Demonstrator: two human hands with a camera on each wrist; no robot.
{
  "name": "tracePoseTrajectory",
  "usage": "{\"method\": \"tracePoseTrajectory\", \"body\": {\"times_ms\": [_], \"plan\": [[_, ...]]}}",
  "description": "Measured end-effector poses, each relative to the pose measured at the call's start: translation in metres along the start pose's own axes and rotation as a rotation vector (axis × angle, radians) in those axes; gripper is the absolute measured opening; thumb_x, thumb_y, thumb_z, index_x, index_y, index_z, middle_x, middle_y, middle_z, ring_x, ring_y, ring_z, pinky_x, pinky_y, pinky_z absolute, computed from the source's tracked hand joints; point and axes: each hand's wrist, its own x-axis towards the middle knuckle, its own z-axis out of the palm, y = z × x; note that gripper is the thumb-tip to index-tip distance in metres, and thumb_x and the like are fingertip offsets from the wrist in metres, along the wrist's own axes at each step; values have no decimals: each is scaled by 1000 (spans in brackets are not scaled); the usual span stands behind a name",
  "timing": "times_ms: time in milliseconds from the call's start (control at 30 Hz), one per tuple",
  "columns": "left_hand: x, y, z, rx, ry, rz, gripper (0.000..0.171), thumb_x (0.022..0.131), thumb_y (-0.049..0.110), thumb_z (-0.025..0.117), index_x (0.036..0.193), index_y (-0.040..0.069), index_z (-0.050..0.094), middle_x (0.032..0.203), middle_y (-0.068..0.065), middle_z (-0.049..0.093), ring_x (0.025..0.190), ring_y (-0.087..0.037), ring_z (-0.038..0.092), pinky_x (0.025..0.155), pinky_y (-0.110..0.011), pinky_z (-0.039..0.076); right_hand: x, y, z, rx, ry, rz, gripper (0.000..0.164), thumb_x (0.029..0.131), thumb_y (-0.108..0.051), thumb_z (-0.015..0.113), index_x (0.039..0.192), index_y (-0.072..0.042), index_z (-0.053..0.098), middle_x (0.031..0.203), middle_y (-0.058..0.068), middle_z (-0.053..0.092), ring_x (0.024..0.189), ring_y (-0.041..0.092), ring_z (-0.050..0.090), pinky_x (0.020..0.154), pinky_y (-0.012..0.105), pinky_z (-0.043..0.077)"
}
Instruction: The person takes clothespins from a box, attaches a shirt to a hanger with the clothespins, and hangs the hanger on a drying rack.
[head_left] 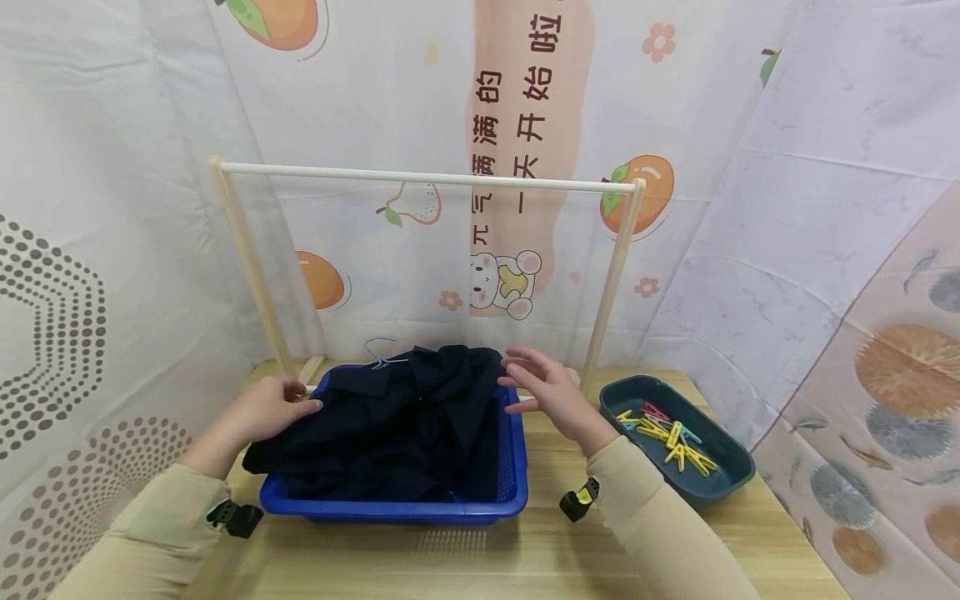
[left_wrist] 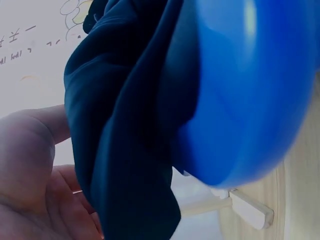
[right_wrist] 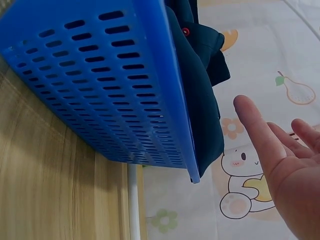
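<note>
Dark navy clothing (head_left: 420, 425) lies heaped in a blue plastic basket (head_left: 390, 508), with part of it hanging over the left rim. The blue hook of a hanger (head_left: 378, 354) sticks up at the back of the heap. My left hand (head_left: 273, 408) is at the basket's left side, right by the overhanging cloth (left_wrist: 115, 100); its fingertips are partly hidden and contact is unclear. Over the right rim, my right hand (head_left: 547, 387) is held with fingers spread, holding nothing. The right wrist view shows this hand (right_wrist: 285, 160) apart from the cloth, where a red button (right_wrist: 186, 32) shows.
Behind the basket stands a wooden rack with a white crossbar (head_left: 435, 176). A dark green tray (head_left: 637, 387) holding several coloured clothespins (head_left: 675, 435) is on the wooden table (head_left: 360, 562) at the right. Printed curtains (head_left: 390, 275) surround the table.
</note>
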Motion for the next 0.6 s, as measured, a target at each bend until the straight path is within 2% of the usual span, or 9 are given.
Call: {"method": "tracePoseTrajectory", "body": {"times_ms": [300, 600], "plan": [[0, 2, 1, 11, -52, -26, 48, 85, 30, 69, 108, -12, 62, 100, -24, 64, 94, -40, 60, 78, -51, 47, -7, -18, 8, -14, -33, 4, 48, 100, -27, 48, 141, -4, 35, 141, 19, 40, 125, 42, 43, 84, 61, 43], [3, -4, 6, 38, -58, 7, 35, 85, 24, 68, 100, -7, 68, 95, -19, 67, 90, -36, 61, 79, -51, 46, -8, -23, 14, -27, -48, 3, 50, 100, -28, 48, 141, -4, 34, 141, 18, 41, 125, 41, 43, 84, 60, 43]]}}
